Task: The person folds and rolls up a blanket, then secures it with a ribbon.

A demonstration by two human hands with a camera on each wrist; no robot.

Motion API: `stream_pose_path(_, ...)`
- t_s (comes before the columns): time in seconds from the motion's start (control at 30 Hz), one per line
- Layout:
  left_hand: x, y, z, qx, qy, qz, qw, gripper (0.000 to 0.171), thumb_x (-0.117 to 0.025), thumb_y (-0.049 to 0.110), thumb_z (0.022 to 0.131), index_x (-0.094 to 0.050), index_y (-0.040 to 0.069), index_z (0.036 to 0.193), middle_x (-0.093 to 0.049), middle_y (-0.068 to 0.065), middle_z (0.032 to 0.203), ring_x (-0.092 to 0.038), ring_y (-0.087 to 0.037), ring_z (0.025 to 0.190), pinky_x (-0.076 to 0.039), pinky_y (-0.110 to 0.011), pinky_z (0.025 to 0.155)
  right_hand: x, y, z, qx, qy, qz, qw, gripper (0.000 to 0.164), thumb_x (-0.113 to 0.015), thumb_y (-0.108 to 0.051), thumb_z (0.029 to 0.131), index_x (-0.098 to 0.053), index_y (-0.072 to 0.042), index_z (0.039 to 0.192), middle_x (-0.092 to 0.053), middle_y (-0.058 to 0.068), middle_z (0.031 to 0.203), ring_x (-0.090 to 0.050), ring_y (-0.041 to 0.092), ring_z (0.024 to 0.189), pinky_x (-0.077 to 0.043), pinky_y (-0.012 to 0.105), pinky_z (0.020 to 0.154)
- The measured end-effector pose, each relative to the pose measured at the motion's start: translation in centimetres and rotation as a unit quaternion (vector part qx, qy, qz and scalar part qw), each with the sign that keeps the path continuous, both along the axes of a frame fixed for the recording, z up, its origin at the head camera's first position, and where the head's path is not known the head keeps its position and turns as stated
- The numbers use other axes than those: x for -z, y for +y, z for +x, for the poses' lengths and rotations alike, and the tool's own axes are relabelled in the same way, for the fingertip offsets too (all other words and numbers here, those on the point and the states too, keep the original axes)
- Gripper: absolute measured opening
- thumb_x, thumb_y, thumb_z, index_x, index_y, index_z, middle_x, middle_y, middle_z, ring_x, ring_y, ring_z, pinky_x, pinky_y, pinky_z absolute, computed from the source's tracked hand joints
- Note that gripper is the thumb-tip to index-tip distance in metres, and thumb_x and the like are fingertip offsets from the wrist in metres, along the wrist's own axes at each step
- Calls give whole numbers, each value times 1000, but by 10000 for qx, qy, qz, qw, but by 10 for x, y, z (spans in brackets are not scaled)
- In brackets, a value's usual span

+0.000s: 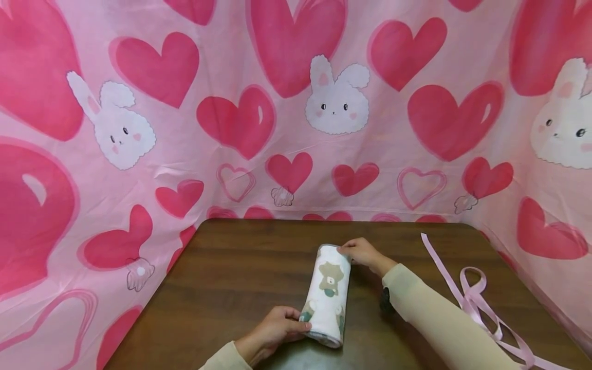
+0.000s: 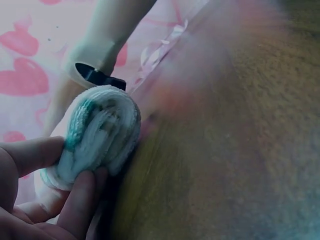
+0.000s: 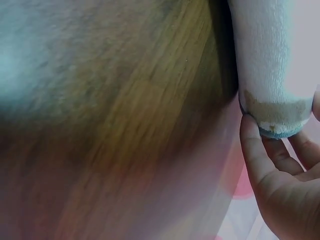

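Observation:
A white towel (image 1: 329, 288) printed with brown bears lies rolled up on the brown table, its length running away from me. At its near end my left hand (image 1: 276, 331) grips the roll, thumb above and fingers at the side. The left wrist view shows the spiral end of the towel (image 2: 107, 130) between the thumb and fingers. My right hand (image 1: 367, 255) holds the far end near its right corner. In the right wrist view, fingers of the right hand (image 3: 285, 185) bend around that end of the towel (image 3: 275, 65).
A loose pink ribbon (image 1: 473, 298) lies looped on the right of the table (image 1: 240, 267), partly behind my right sleeve. Pink cloth (image 1: 296, 139) with hearts and rabbits hangs behind and beside the table. A dark strap (image 2: 97, 76) circles the right wrist.

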State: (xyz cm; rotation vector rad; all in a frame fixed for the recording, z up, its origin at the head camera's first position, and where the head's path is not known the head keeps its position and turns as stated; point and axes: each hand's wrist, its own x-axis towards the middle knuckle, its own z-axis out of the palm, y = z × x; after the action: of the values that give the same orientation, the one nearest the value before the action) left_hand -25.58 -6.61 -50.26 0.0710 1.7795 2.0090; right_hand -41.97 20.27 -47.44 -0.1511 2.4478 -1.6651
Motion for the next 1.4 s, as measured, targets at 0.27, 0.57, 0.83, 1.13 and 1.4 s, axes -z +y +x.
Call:
stream_pose_path(0.27, 2, 3, 0, 116, -17, 47, 9999, 10, -72, -2, 83, -62, 0, 83, -63, -5, 79, -65, -14, 76, -54, -30, 74, -1, -11, -7, 18, 35, 215, 9998, 30, -72, -25, 89, -72, 3, 99, -67, 9, 95, -61, 21, 82, -55, 39, 75)
stream_pose_path(0.57, 4, 8, -3, 7, 6, 121, 9999, 10, -71, -3, 84, -61, -1, 84, -62, -5, 80, -64, -14, 76, -54, -30, 75, -1, -20, -18, 154, 43, 175, 9997, 26, -73, -23, 88, -73, 1, 95, -67, 8, 91, -60, 20, 79, -55, 37, 70)
stream_pose_path(0.83, 4, 9, -4, -96, 44, 87, 9999, 10, -71, -3, 84, -62, -3, 88, -63, -6, 82, -65, -15, 79, -54, -31, 77, -1, -19, -20, 275, -47, 203, 9994, 25, -72, -22, 89, -72, 2, 95, -66, 10, 92, -61, 21, 80, -55, 39, 74)
stream_pose_path(1.13, 5, 9, -3, -123, 87, 20, 9999, 11, -72, -3, 83, -62, -3, 87, -63, -6, 82, -65, -15, 78, -54, -30, 76, 0, -19, -19, 310, -105, 157, 9993, 25, -71, -22, 89, -72, 2, 95, -66, 9, 93, -60, 20, 80, -54, 39, 74)
stream_pose_path(1.4, 6, 10, -3, -168, 110, -40, 9998, 11, -72, -2, 84, -62, -3, 87, -64, -6, 81, -65, -14, 77, -54, -29, 74, -1, -20, -20, 312, -24, 83, 9995, 25, -72, -22, 89, -72, 2, 96, -67, 9, 92, -60, 20, 80, -54, 36, 71)
